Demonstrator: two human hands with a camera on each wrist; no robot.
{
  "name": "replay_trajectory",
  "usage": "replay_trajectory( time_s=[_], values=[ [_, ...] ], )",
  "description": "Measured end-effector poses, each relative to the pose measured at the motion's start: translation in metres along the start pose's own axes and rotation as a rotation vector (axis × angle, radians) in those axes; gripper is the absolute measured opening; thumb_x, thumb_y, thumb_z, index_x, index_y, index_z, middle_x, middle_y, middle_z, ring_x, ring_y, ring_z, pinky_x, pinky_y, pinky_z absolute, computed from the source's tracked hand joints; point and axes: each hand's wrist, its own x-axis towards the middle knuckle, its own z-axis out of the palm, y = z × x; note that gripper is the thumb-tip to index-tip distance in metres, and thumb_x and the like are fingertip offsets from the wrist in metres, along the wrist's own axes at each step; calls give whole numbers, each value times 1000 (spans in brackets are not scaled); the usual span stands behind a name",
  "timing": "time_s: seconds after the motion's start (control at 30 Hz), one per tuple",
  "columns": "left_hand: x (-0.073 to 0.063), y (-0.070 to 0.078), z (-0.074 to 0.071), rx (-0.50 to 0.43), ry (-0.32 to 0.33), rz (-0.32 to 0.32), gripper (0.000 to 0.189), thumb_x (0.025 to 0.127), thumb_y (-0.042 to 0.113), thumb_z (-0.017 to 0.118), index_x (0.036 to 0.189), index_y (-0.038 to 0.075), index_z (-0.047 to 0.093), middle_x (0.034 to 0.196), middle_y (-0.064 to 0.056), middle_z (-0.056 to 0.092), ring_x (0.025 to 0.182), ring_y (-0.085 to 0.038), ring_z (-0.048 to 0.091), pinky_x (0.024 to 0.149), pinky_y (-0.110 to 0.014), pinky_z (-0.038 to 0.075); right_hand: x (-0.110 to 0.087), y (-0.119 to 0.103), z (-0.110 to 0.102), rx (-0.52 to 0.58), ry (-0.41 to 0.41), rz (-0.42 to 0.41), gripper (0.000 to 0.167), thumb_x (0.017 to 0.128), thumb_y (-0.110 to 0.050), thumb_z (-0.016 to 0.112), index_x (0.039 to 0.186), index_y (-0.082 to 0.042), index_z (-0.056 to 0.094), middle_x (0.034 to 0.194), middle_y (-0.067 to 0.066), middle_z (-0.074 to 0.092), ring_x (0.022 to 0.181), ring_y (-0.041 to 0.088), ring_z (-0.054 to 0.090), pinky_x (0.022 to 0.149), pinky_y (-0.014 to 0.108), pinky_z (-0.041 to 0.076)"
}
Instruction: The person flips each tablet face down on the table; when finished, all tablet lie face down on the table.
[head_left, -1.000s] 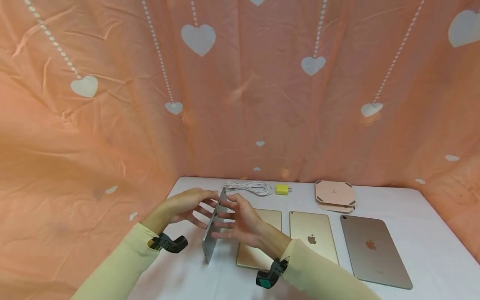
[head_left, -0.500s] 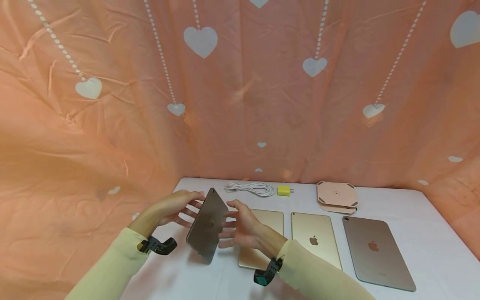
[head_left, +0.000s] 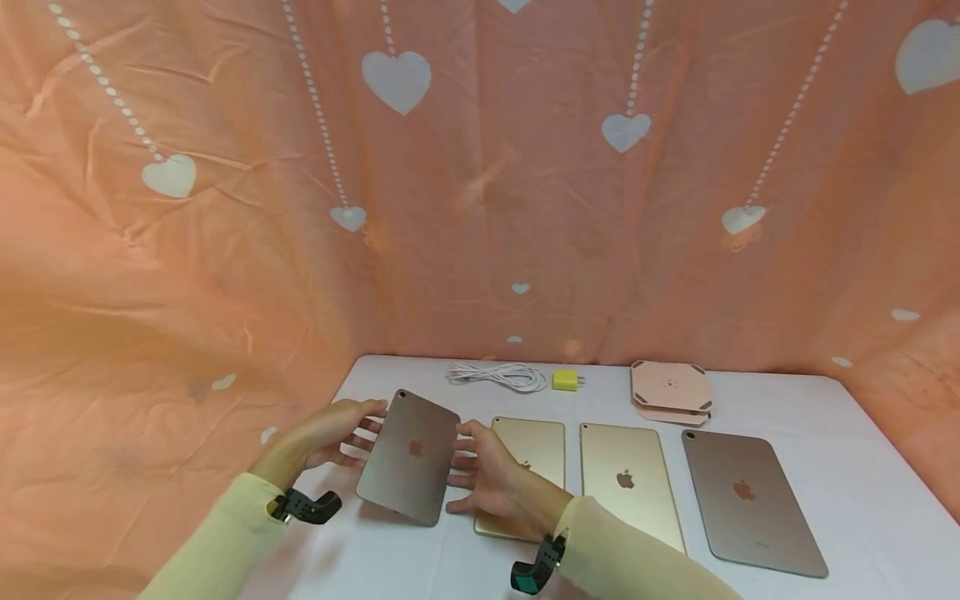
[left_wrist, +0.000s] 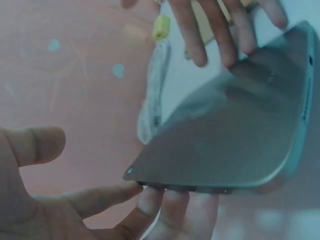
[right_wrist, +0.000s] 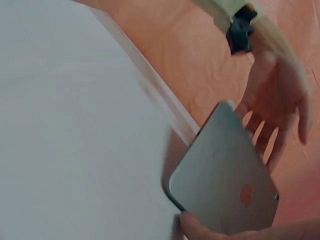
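Observation:
A grey tablet (head_left: pixel 412 457) with an apple logo and a corner camera is held tilted, back side up, between my two hands at the left of the table. My left hand (head_left: pixel 333 437) has its fingertips along the tablet's left edge; in the left wrist view its thumb stands apart from the tablet. Along the opposite edge lie the fingertips of my right hand (head_left: pixel 491 475). The right wrist view shows the tablet's lower corner close over the white tabletop. Partly behind my right hand lies a gold tablet (head_left: pixel 536 442).
Another gold tablet (head_left: pixel 626 475) and a larger grey tablet (head_left: pixel 753 504) lie face down to the right. Along the back of the white table (head_left: pixel 847 450) are a coiled white cable (head_left: pixel 498 377), a yellow charger plug (head_left: pixel 565 380) and a pink folding stand (head_left: pixel 670 387).
The tablet has turned from nearly edge-on to showing its back, leaning over to the left. My left hand has moved left and slightly down with it; the right hand has shifted slightly down.

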Motion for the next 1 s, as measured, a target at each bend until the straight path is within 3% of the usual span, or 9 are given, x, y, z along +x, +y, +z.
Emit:
replay_trajectory(
  time_s=[0.33, 0.53, 0.87, 1.0],
  values=[
    [17, -34, 14, -126, 21, -64, 55, 112, 44, 52, 141, -3, 56, 127, -17, 57, 103, -29, 63, 79, -40, 63, -10, -2, 2, 9, 39, -30, 88, 102, -48, 55, 166, 5, 27, 168, 36, 21, 157, 63, 22, 118, 91, 26],
    [25, -43, 24, -195, 25, -116, 43, 111, 43, 54, 124, 2, 59, 117, -12, 53, 101, -27, 57, 78, -37, 58, -13, -4, 0, 15, 35, -36, 89, 102, -49, 56, 166, 5, 25, 168, 35, 21, 156, 61, 23, 114, 94, 26],
    [31, -41, 34, -52, 40, -67, 40, 111, 42, 52, 109, 2, 58, 108, -11, 56, 98, -29, 60, 77, -36, 58, -17, -6, -2, 12, 46, -35, 87, 103, -48, 55, 166, 3, 26, 166, 33, 24, 157, 60, 21, 113, 96, 20],
    [33, -42, 34, -41, 37, -65, 42, 111, 41, 52, 115, 0, 58, 109, -11, 56, 100, -29, 61, 79, -37, 59, -17, -5, -5, -22, 30, -42, 86, 103, -47, 53, 166, 5, 25, 164, 33, 28, 157, 61, 24, 118, 92, 22]
  ],
)
